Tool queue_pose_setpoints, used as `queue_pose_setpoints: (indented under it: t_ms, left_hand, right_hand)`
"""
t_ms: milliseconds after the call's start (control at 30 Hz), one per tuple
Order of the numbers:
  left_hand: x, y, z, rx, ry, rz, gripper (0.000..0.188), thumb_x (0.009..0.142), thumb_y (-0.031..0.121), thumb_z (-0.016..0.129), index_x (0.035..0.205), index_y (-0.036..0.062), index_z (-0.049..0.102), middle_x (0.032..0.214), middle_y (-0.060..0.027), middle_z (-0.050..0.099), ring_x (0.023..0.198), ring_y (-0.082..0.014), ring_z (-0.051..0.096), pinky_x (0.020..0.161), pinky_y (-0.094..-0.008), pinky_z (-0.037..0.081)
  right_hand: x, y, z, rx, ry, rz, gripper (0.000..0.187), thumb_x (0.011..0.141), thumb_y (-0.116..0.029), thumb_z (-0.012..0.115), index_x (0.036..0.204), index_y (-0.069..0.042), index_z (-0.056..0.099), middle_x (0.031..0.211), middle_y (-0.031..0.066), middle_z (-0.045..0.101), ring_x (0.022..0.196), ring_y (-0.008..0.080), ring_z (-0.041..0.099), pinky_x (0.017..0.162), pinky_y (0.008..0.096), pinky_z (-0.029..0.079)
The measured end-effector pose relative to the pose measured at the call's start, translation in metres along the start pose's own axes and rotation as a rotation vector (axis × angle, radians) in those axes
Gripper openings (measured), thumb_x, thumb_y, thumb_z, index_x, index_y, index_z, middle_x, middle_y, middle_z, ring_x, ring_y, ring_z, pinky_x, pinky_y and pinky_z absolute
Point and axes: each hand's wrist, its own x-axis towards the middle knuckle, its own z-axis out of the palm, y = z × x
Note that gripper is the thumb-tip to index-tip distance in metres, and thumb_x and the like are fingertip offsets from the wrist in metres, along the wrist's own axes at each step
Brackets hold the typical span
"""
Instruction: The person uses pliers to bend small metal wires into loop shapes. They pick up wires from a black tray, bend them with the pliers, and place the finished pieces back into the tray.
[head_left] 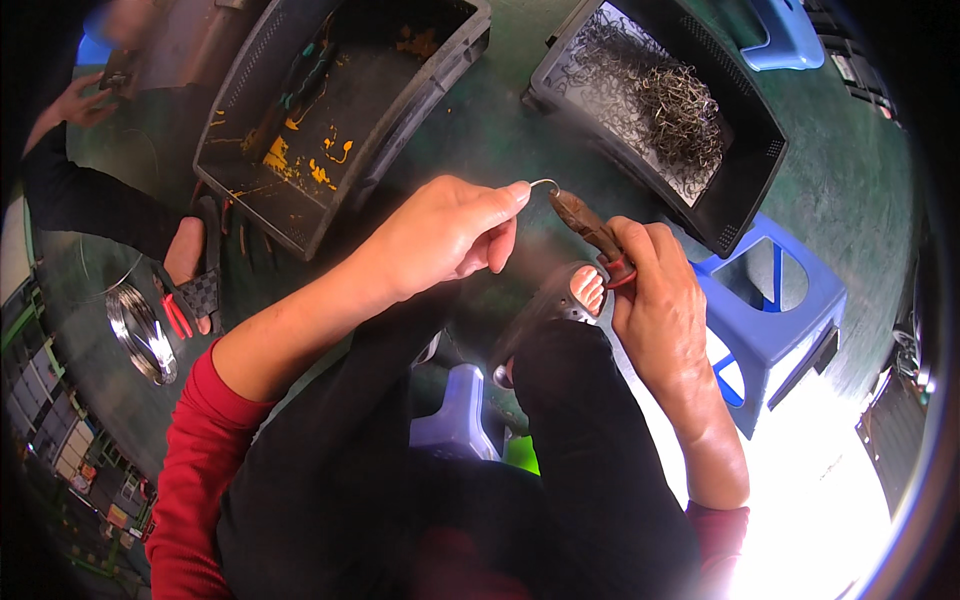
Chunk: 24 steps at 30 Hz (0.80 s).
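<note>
One short length of thin metal wire is found in the head view, between my two hands, above the dark green floor. My left hand pinches it at the fingertips; its other end arches over to the nose of the pliers. Whether the jaws bite on it I cannot tell. My right hand is closed around the pliers' handles.

Handling, in my judgement: the wire is very light, stiff but bendable, not fragile, and probably smooth enough to turn between bare fingertips. The sound hold is a firm pinch near one end, clear of the cut tip, which may be sharp. The pliers should be the heavier piece, best taken low on the handles.

Appearance: the wire is pale, slim and curved like a hook. The pliers' head is brown, seemingly rusted; the handles show red.
</note>
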Motion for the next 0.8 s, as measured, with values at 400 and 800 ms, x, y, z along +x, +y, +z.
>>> queue_pose_setpoints:
  t_ms: [400,800]
  left_hand:
    - [-0.001,0.005,-0.006,-0.124,-0.094,-0.088,0.060,0.103,0.044,0.040,0.059,0.0059,0.053,0.048,0.0018,0.039,0.043,-0.0064,0.033,0.042,-0.0231,0.025]
    - [-0.006,0.001,0.002,-0.023,0.071,0.326,0.027,0.097,0.017,0.058,0.120,0.0030,0.064,0.107,-0.0052,0.069,0.084,-0.0060,0.063,0.067,-0.0192,0.048]
  right_hand:
    - [0.001,0.009,0.005,0.011,0.014,-0.070,0.038,0.078,0.002,0.067,0.113,-0.008,0.059,0.092,0.0092,0.057,0.082,0.0271,0.059,0.071,0.0364,0.046]
    - [-0.006,0.007,-0.007,1.669,-1.001,0.582,0.036,0.098,-0.027,0.060,0.123,-0.002,0.052,0.103,0.0094,0.062,0.095,0.0203,0.065,0.078,0.0332,0.055]
